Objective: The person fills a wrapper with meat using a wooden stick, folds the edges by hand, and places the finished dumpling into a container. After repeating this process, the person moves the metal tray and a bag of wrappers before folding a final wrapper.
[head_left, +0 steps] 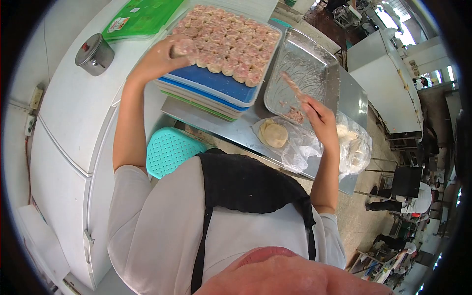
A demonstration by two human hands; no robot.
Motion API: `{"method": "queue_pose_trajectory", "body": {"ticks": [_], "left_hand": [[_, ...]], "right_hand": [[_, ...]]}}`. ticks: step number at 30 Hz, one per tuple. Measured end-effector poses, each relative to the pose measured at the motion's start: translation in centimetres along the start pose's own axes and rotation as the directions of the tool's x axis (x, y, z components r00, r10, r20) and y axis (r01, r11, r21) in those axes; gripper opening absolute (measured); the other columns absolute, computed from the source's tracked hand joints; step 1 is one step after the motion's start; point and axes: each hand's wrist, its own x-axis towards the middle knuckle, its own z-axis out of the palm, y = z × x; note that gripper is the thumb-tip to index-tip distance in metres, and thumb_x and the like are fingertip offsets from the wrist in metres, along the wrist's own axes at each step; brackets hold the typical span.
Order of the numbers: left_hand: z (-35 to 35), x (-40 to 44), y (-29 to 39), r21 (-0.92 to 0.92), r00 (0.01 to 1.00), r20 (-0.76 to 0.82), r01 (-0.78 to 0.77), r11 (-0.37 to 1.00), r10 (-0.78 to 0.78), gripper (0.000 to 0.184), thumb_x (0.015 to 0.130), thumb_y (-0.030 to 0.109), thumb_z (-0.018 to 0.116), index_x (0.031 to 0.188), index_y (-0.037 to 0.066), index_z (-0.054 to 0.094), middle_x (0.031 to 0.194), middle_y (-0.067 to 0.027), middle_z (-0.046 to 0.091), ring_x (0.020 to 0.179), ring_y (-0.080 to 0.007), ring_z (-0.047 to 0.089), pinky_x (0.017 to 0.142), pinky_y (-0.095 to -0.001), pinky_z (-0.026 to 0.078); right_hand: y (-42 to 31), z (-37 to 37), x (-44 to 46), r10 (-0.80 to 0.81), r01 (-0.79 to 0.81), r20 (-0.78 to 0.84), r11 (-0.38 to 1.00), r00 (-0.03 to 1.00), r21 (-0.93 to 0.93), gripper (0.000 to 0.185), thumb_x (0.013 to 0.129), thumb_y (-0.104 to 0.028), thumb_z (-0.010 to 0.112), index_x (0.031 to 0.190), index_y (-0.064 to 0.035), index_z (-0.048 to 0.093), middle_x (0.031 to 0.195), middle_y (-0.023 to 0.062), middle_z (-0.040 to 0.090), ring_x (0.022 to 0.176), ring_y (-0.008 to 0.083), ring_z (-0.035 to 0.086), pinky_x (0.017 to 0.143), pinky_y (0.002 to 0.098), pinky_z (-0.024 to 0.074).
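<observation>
My left hand (160, 60) has its fingers curled round a meat-topped dumpling (185, 47) at the left edge of the blue tray (206, 82). I cannot tell whether that dumpling touches the tray. Tight rows of open-topped dumplings (228, 37) cover most of the tray. In my right hand (319, 118) is a flat stick-like spreader (292, 84) smeared with pink meat filling, held over the metal pan (338, 73). A small heap of filling (295, 115) lies at the pan's near edge. Round dough wrappers (274, 134) sit on plastic just in front of it.
Several stacked trays (196, 102) support the dumplings. A lidded metal pot (95, 55) and a green lid (140, 18) stand on the white surface at left. A plastic bag of dough (355, 147) lies at right; a turquoise stool (172, 151) is below. People work far right.
</observation>
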Motion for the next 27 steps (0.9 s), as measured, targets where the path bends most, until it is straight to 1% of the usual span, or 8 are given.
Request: {"method": "queue_pose_trajectory", "body": {"ticks": [2,5,8,9,12,19,24,27], "left_hand": [[-1.7,-0.4,-2.4,0.127,0.999,-0.045,0.030,0.991,-0.024,0.049,0.073,0.026,0.076,0.115,0.007,0.060,0.103,-0.0168,0.063,0.099,-0.0305,0.060,0.087,-0.0364,0.047],[-1.9,-0.3,-3.9,0.275,0.994,-0.112,0.039,0.961,-0.008,0.055,0.074,0.021,0.074,0.124,0.008,0.055,0.106,-0.0195,0.063,0.101,-0.0352,0.060,0.087,-0.0390,0.047],[-1.0,0.2,-2.0,0.267,0.994,-0.084,0.097,0.959,-0.077,0.061,0.074,0.018,0.073,0.130,0.008,0.050,0.106,-0.0226,0.064,0.100,-0.0392,0.060,0.086,-0.0422,0.048],[-0.9,0.3,-1.4,0.238,0.985,-0.031,0.170,0.956,-0.167,0.065,0.074,0.016,0.073,0.133,0.008,0.047,0.105,-0.0243,0.064,0.099,-0.0408,0.061,0.085,-0.0439,0.048],[0.3,-0.1,-2.8,0.188,0.998,0.000,0.063,0.980,-0.064,0.069,0.075,0.014,0.074,0.136,0.007,0.042,0.102,-0.0266,0.064,0.096,-0.0422,0.062,0.083,-0.0450,0.049],[2.0,0.8,-4.6,0.206,0.997,-0.028,0.083,0.975,-0.079,0.075,0.075,0.014,0.074,0.140,0.005,0.038,0.109,-0.0290,0.061,0.103,-0.0429,0.059,0.087,-0.0447,0.048],[1.7,1.0,-5.0,0.197,1.000,0.025,-0.009,0.980,0.004,0.079,0.074,0.012,0.074,0.143,0.005,0.036,0.131,-0.0283,0.051,0.120,-0.0399,0.052,0.099,-0.0403,0.044],[-0.1,0.0,-2.5,0.252,0.991,0.088,-0.116,0.961,0.097,0.075,0.075,0.012,0.072,0.142,0.006,0.039,0.134,-0.0248,0.051,0.119,-0.0381,0.054,0.098,-0.0381,0.045]], "right_hand": [[1.5,-0.3,-2.4,0.401,-0.387,-0.052,0.906,0.915,0.174,0.032,0.096,-0.021,0.058,0.122,-0.0025,0.062,0.069,-0.0033,0.054,0.054,0.0036,0.045,0.049,0.0187,0.0368],[1.2,0.2,-4.8,0.560,-0.486,-0.135,0.796,0.818,0.361,0.031,0.097,-0.023,0.057,0.122,-0.0041,0.062,0.064,-0.0075,0.044,0.047,0.0002,0.032,0.043,0.0164,0.0248],[1.1,0.6,-6.3,0.638,-0.529,-0.129,0.720,0.759,0.449,0.033,0.098,-0.024,0.056,0.122,-0.0031,0.062,0.065,-0.0062,0.047,0.047,0.0008,0.035,0.042,0.0166,0.0264],[0.9,0.7,-6.6,0.641,-0.532,-0.131,0.718,0.756,0.449,0.033,0.098,-0.024,0.056,0.122,-0.0031,0.062,0.065,-0.0062,0.047,0.047,0.0008,0.035,0.042,0.0166,0.0264],[0.9,1.0,-6.8,0.660,-0.527,-0.166,0.704,0.732,0.475,0.031,0.097,-0.022,0.058,0.122,-0.0040,0.062,0.065,-0.0070,0.047,0.050,-0.0011,0.036,0.043,0.0154,0.0266],[1.7,1.2,-6.9,0.662,-0.517,-0.186,0.704,0.726,0.487,0.031,0.097,-0.023,0.058,0.120,-0.0029,0.063,0.064,-0.0067,0.048,0.050,-0.0003,0.036,0.044,0.0159,0.0272],[3.3,1.5,-5.5,0.643,-0.600,-0.052,0.739,0.764,0.306,0.036,0.100,-0.027,0.052,0.124,-0.0028,0.060,0.064,-0.0071,0.041,0.051,0.0010,0.035,0.046,0.0179,0.0271],[6.7,0.0,-5.0,0.443,-0.442,0.031,0.896,0.896,-0.038,0.036,0.099,-0.029,0.052,0.120,-0.0008,0.061,0.065,-0.0044,0.044,0.057,0.0055,0.042,0.051,0.0233,0.0349]]}}
